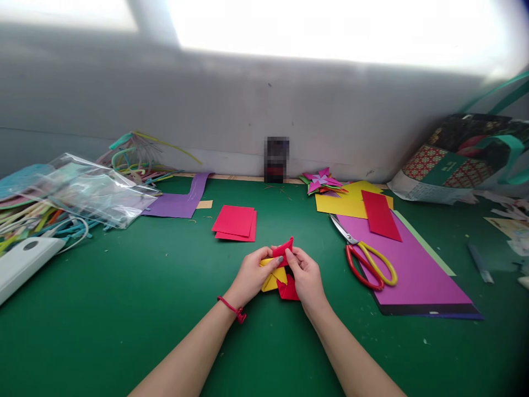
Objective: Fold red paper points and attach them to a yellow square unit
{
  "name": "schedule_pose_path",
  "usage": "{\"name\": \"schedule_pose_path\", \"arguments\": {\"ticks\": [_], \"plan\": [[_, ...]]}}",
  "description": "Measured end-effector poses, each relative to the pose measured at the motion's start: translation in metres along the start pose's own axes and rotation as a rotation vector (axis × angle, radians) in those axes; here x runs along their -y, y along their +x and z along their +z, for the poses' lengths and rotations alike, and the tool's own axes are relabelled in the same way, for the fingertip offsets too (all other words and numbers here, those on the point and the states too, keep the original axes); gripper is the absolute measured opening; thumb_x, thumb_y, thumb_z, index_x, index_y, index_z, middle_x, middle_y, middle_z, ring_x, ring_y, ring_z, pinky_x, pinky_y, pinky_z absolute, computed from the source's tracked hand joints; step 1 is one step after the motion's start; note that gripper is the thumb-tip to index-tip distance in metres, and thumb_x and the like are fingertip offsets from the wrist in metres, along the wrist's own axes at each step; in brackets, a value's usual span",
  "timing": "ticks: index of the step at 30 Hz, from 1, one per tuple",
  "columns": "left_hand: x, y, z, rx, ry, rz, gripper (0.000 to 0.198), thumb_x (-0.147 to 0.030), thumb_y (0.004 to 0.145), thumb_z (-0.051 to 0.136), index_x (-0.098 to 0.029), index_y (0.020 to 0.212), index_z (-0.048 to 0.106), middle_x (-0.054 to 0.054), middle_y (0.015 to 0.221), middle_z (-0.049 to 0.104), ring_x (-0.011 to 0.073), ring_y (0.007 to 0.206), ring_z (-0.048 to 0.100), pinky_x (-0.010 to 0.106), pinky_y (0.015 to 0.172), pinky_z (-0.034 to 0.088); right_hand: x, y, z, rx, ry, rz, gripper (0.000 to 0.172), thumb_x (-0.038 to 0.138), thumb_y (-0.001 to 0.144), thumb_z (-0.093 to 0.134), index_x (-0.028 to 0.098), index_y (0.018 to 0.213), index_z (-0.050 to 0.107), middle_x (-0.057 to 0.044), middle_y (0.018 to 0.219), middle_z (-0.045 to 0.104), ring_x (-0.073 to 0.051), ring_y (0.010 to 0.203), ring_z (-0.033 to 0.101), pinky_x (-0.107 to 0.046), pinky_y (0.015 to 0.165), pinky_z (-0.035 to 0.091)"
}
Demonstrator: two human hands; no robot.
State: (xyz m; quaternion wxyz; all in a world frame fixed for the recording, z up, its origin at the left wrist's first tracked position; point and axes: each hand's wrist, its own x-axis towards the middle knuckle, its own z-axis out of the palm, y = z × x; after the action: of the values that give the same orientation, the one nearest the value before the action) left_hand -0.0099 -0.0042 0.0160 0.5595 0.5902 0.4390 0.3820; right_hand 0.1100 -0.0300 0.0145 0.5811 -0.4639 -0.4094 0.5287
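Red folded paper (283, 253) pinched over the green bench (165, 331)

Nearest me, a red cord bracelet (231, 306) circles my left wrist. Just beyond it, my left hand (253, 273) grasps the red folded paper from its left side, thumb laid across its lower edge. My right hand (308, 277) pinches the same paper at its right end, so it sits between my two hands, right at the fingertips. Under it, a yellow folded piece (270, 282) shows beside my left fingers, and a red folded piece (289, 289) beside my right hand; my fingers cover where these meet, so I can't tell whether all three are joined.

Off to the right, scissors (367, 263) with one red and one yellow handle lie partly on a purple sheet (430, 284). Ahead and left of my hands, red squares (233, 220) overlap in a small stack. Farther off, a red strip (381, 215) rests partly on the purple sheet and partly on a yellow sheet (336, 204), while an L-shaped purple offcut (173, 205) lies to the left. Near the wall (227, 110), layered paper stars (323, 180) sit by the yellow sheet.
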Motion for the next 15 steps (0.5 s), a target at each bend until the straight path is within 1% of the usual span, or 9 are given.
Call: {"name": "schedule_pose_path", "arguments": {"ticks": [3,5,7,9,12,15], "plan": [[-0.001,0.0,-0.001,0.039,-0.018,-0.026,0.023,-0.038,0.072,0.053,-0.015,0.071,0.057,0.002,0.074,0.058,0.0146,0.067,0.052,0.021,0.057,0.041,-0.001,-0.002,0.002,-0.019,0.041,0.005,0.024,0.038,0.081,0.046,0.019,0.089,0.059,-0.006,0.094,0.064,-0.021,0.087,0.059,-0.031,0.07,0.048],[-0.002,0.001,-0.003,0.099,-0.035,-0.059,0.026,-0.038,0.073,0.053,-0.014,0.077,0.06,0.004,0.078,0.06,0.0167,0.071,0.053,0.023,0.059,0.041,0.001,-0.003,0.003,-0.013,0.066,0.013,0.023,0.037,0.082,0.046,0.019,0.09,0.058,-0.006,0.096,0.064,-0.02,0.089,0.059,-0.031,0.071,0.048],[-0.003,0.001,-0.005,0.159,-0.07,-0.081,0.028,-0.038,0.073,0.053,-0.013,0.084,0.061,0.006,0.081,0.061,0.018,0.074,0.054,0.024,0.061,0.042,0.003,-0.003,0.003,0.004,0.087,0.031,0.023,0.037,0.081,0.047,0.019,0.091,0.058,-0.007,0.098,0.064,-0.021,0.09,0.058,-0.032,0.072,0.048],[-0.004,0.0,-0.006,0.194,-0.11,-0.084,0.03,-0.037,0.074,0.053,-0.013,0.089,0.061,0.007,0.084,0.061,0.0182,0.076,0.054,0.025,0.063,0.043,0.005,-0.002,0.002,0.039,0.12,0.065,0.026,0.038,0.08,0.048,0.019,0.093,0.058,-0.008,0.101,0.063,-0.022,0.091,0.058,-0.033,0.072,0.048],[-0.003,0.0,-0.006,0.217,-0.115,-0.092,0.029,-0.038,0.072,0.055,-0.012,0.084,0.062,0.005,0.078,0.06,0.0162,0.069,0.053,0.024,0.06,0.042,0.008,0.001,-0.003,0.074,0.186,0.098,0.028,0.04,0.081,0.047,0.019,0.094,0.059,-0.009,0.102,0.063,-0.022,0.093,0.058,-0.033,0.075,0.047],[-0.003,0.0,-0.005,0.243,-0.108,-0.103,0.029,-0.038,0.07,0.057,-0.011,0.08,0.062,0.003,0.07,0.056,0.0136,0.063,0.05,0.023,0.056,0.039,0.009,0.002,-0.008,0.064,0.204,0.088,0.026,0.037,0.081,0.049,0.018,0.094,0.059,-0.009,0.099,0.064,-0.022,0.094,0.058,-0.034,0.078,0.046]]}}
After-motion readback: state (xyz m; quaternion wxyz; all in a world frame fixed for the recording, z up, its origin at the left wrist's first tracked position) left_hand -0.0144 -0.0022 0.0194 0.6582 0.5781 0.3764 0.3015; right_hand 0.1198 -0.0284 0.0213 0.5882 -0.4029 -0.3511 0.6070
